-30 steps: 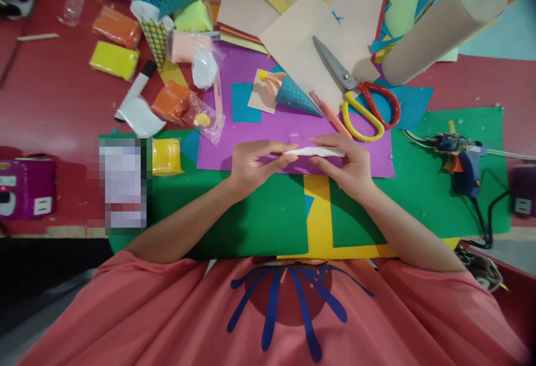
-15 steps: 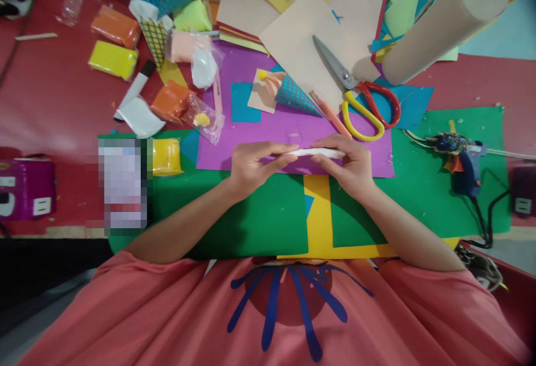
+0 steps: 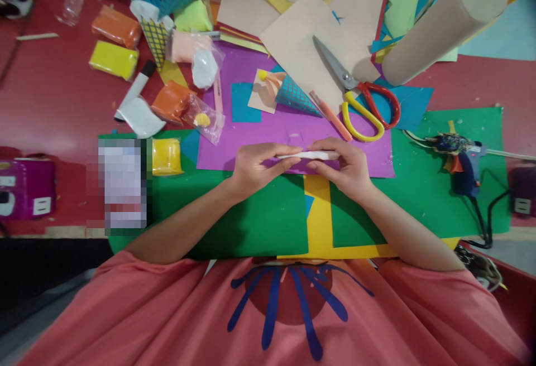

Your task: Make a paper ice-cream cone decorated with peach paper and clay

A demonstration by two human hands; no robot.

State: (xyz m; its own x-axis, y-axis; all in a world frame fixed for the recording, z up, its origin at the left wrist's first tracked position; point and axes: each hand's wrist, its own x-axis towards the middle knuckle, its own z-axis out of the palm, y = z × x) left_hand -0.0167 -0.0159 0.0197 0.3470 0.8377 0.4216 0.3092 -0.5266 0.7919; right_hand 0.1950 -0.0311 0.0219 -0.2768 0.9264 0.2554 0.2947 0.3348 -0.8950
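Observation:
A thin strip of white modelling clay (image 3: 320, 155) stretches between my two hands above the purple sheet (image 3: 209, 154). My left hand (image 3: 255, 169) pinches its left part between thumb and fingers. Its right part is gripped the same way by my right hand (image 3: 350, 168); the fingers hide the far right end. Just beyond them lie a salmon-coloured pen (image 3: 333, 118) and large scissors (image 3: 371, 104) with one red and one yellow handle. A small teal patterned cone (image 3: 297, 96) with peach clay and a yellow tip rests farther back.
Packets of orange clay (image 3: 171, 101), yellow clay (image 3: 166, 157) and white clay (image 3: 205, 67) sit at left, near finished cones (image 3: 153, 25). A blurred phone-like object (image 3: 123, 182) lies on the green sheet (image 3: 234, 221). A glue gun (image 3: 464, 159) and a beige cylinder (image 3: 435, 31) are at right.
The white clay strip shows more on the left, past my left fingertips, and its right end is more covered. Both hands have shifted slightly closer together.

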